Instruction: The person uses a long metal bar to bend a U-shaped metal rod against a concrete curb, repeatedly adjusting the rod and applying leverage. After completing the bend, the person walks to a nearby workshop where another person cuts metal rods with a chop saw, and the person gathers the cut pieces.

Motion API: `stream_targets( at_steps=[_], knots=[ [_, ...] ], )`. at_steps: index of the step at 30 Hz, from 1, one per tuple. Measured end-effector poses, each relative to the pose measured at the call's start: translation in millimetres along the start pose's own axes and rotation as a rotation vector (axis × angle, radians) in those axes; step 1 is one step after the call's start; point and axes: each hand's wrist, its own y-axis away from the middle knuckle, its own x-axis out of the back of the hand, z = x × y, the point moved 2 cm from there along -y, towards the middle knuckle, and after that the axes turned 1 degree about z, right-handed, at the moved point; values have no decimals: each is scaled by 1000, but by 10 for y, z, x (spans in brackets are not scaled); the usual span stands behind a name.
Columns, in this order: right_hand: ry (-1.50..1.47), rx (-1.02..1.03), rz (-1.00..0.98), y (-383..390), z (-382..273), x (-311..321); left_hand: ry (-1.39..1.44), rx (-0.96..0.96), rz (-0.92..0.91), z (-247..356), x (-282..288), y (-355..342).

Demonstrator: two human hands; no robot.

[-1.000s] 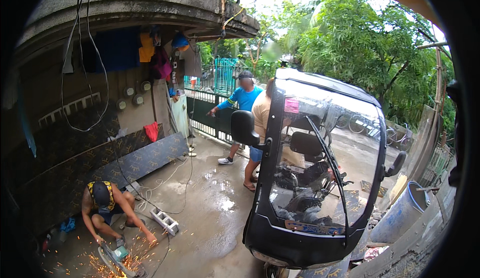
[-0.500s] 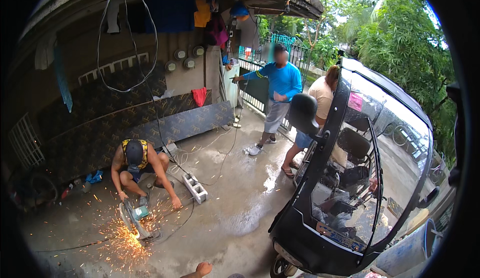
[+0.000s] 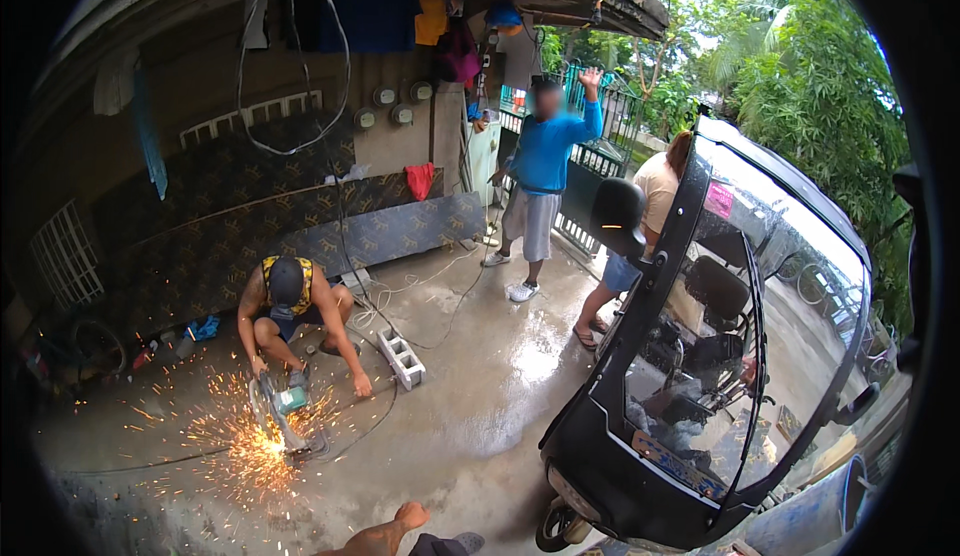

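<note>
At the lower edge my left hand (image 3: 411, 514) shows on a bare forearm, its fingers curled into a loose fist; whatever may be inside is hidden. Beside it are dark cloth and a grey shoe tip (image 3: 468, 541). My right hand is out of view. Farther off on the left, a squatting co-worker (image 3: 290, 286) in a cap and patterned sleeveless top grips a cut-off saw (image 3: 290, 399) with a green motor. The co-worker's other hand (image 3: 362, 384) reaches low to the floor. Orange sparks (image 3: 258, 446) spray from the blade.
A hollow concrete block (image 3: 402, 358) and cords lie near the saw. At right stands a black three-wheeled vehicle (image 3: 600, 456), a person in a light shirt (image 3: 657, 196) beside it. Someone in blue (image 3: 552, 161) stands by the gate. Patterned boards (image 3: 400, 234) lean on the wall; cables (image 3: 345, 66) hang overhead.
The view has shifted, bringing more of my left forearm into sight. By the gate, the person in blue has raised an arm and stepped left. Sparks still fly from the saw.
</note>
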Motion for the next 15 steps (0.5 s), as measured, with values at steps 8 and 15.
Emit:
stream_targets(
  at_steps=[8,15],
  knots=[
    [-24,37,-24,64,165,-2,22,60,150,-317,-129,486],
    [-48,34,-29,146,321,-15,65,229,93,-353,72,807]
  ],
)
